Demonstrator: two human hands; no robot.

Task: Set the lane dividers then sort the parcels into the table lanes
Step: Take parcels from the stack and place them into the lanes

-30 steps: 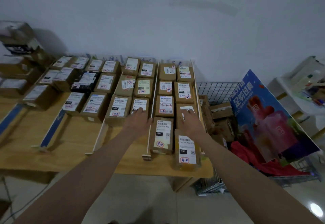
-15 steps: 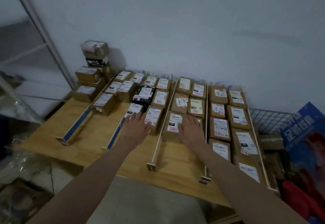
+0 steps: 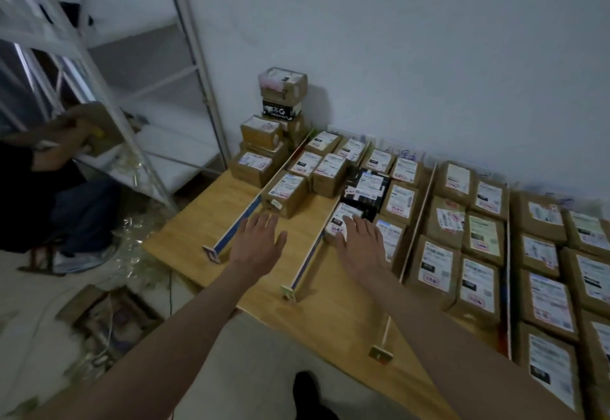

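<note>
I see a pale, smooth wall (image 3: 412,56) filling the upper frame, with a white metal shelf rack (image 3: 185,66) at the upper left and a second person's sleeve (image 3: 19,195) in dark cloth at the left edge. Below it the wooden table (image 3: 211,218) runs from centre to lower right, its bare top light and grainy. Brown cardboard parcels (image 3: 435,264) with white labels lie in rows across the right half, between thin straight lane dividers (image 3: 307,261) edged in blue; a black box (image 3: 366,188) sits among them. My left hand (image 3: 257,241) hovers flat and released over bare wood in a lane. My right hand (image 3: 361,244) lies with straight fingers on a labelled parcel.
</note>
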